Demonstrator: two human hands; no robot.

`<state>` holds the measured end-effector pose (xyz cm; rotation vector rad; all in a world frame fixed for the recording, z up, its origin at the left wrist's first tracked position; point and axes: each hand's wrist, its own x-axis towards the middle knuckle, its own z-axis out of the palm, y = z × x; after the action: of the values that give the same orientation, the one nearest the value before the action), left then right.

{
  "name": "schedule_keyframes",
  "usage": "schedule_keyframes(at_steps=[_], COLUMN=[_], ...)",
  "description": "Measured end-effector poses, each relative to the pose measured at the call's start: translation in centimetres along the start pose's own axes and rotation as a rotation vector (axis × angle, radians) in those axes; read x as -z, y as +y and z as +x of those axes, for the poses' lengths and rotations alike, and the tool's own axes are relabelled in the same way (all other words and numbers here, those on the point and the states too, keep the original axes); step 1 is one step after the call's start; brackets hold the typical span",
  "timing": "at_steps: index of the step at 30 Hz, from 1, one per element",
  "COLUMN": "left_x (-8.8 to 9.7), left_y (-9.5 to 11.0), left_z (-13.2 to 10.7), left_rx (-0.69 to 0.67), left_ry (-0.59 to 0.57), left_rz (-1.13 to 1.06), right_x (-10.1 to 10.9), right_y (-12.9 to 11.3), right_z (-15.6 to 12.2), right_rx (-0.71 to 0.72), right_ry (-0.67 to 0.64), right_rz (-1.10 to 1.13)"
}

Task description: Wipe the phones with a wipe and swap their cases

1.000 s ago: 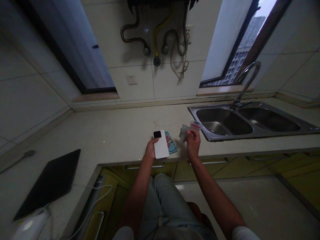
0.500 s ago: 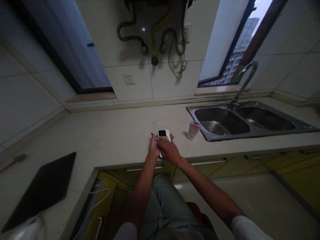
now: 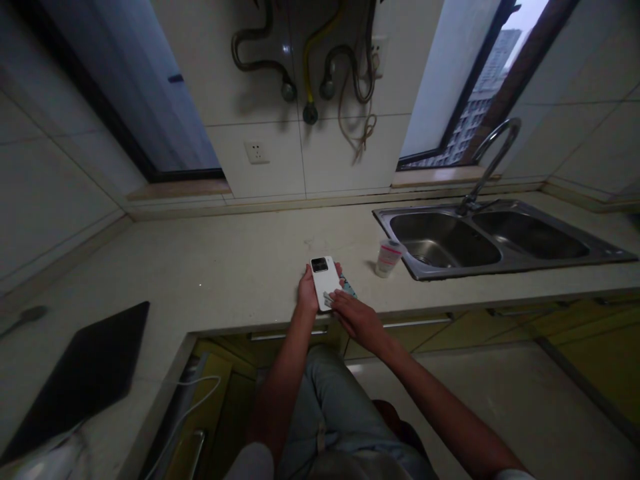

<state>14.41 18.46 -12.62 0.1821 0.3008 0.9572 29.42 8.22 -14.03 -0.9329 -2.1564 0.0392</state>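
A white phone (image 3: 326, 283) lies back side up in my left hand (image 3: 307, 291), its dark camera block at the far end. The fingers of that hand wrap its left side, and fingertips show past its right edge. My right hand (image 3: 356, 317) presses a small grey-green cloth (image 3: 329, 299) on the near part of the phone's back; its fingers are together. A teal patterned flat item (image 3: 349, 287) shows beside the phone's right edge, partly hidden by my right hand. Whether it is a separate thing from the cloth, I cannot make out.
A clear plastic cup (image 3: 388, 259) with pink marks stands right of my hands, close to the double steel sink (image 3: 445, 243) with its tap (image 3: 495, 160). On the left counter (image 3: 225, 267) lies a flat black panel (image 3: 85, 373). A white cable (image 3: 200, 400) hangs over the edge.
My right hand has slid toward me and to the right, uncovering most of the phone's back. The cloth and the teal item now show. My left hand keeps its hold.
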Motion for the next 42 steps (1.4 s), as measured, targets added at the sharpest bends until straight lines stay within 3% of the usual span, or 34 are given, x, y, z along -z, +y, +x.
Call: schedule_keyframes(at_steps=[4,11,15,19,26,31,38,42], left_x=[0.1,0.9,0.7,0.1,-0.3,-0.4,-1.8,-1.7], left_y=[0.2,0.5,0.3,0.2,0.6,0.5,0.2,0.0], left_z=[-0.3,-0.2,-0.4,-0.7,-0.7,-0.3,-0.8,-0.8], left_rx=[0.080,0.061,0.034,-0.003,0.040,-0.014,0.074,0.084], left_ry=[-0.052,-0.058,-0.046,-0.024,-0.039,0.008,-0.005,-0.009], left_rz=[0.053,0.081,0.054,0.057,0.083,0.058,0.083,0.100], right_x=[-0.9,-2.9,-2.2,-0.7,0.9,0.5,-1.3,-1.5], right_y=[-0.9,-2.6,-1.6,0.1,1.5,2.0,3.1,3.6], right_z=[0.2,3.1,3.0,1.2,-0.1,2.0,4.5,5.9], right_rx=[-0.046,0.200,0.286,0.292,0.068,-0.002,-0.194,-0.295], right_ry=[0.050,0.068,0.097,0.141,0.074,0.040,0.093,0.109], right_rz=[-0.052,-0.026,0.008,0.010,0.092,0.085,-0.084,-0.129])
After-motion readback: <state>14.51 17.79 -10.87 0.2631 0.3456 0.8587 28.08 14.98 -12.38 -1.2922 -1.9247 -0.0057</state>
